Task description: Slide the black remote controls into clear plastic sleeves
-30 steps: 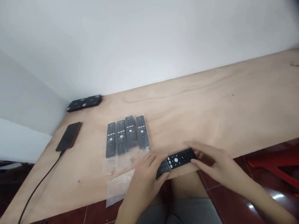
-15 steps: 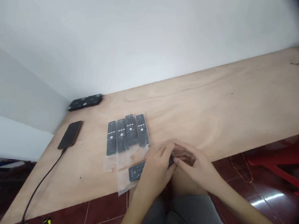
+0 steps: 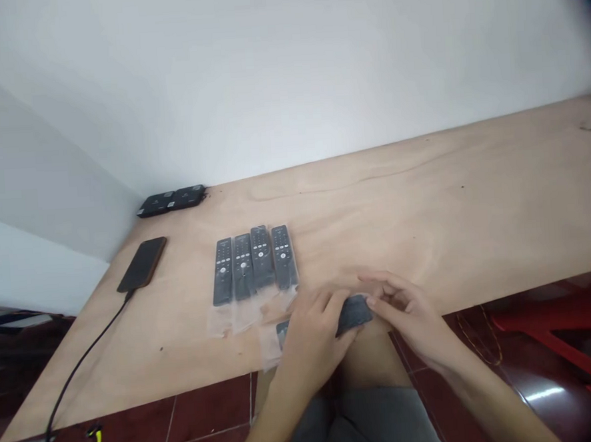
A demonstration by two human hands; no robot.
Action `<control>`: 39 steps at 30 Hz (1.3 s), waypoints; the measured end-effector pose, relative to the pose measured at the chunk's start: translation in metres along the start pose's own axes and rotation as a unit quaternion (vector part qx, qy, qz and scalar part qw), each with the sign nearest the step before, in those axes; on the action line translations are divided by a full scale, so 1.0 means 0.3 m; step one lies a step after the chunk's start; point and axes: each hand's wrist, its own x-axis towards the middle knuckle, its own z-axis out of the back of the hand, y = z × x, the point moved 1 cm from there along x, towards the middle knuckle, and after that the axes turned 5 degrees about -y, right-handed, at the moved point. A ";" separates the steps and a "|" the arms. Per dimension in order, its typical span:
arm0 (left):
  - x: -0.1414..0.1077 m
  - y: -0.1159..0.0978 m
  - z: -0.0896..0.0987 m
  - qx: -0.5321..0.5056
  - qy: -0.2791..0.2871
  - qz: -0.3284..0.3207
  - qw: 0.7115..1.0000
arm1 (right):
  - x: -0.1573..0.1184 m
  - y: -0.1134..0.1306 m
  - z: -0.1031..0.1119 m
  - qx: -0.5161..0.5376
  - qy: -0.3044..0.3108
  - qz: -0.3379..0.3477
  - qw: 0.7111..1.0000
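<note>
My left hand is closed over a dark remote control at the table's front edge. The remote lies sideways, with clear plastic sticking out past its left end. At the remote's right end my right hand pinches with thumb and finger, its other fingers loosely curled. Behind and left of my hands, a row of several remotes in clear plastic sleeves lies side by side on the wooden table, with the rightmost remote slightly apart.
A black phone with a cable lies on the left. Two black boxes sit by the wall at the back left. A red chair stands beyond the table's front edge at right.
The remote under my hands has shifted right, and more of its right end shows. My right hand has moved right, away from my left hand. The plastic has moved right too.
</note>
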 end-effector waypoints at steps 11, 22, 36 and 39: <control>0.006 0.003 -0.005 0.036 0.039 0.040 0.998 | -0.009 0.012 0.097 0.102 -0.065 -0.076 0.990; 0.025 0.002 0.004 0.063 0.005 -0.024 0.998 | -0.036 0.099 0.215 -0.097 0.171 -0.032 0.980; 0.226 -0.015 -0.058 0.128 -0.019 -0.020 0.991 | -0.101 0.097 0.239 -0.063 0.183 -0.039 0.980; 0.259 -0.017 -0.044 0.162 -0.037 0.018 0.986 | -0.079 0.102 0.200 -0.079 0.153 -0.036 0.984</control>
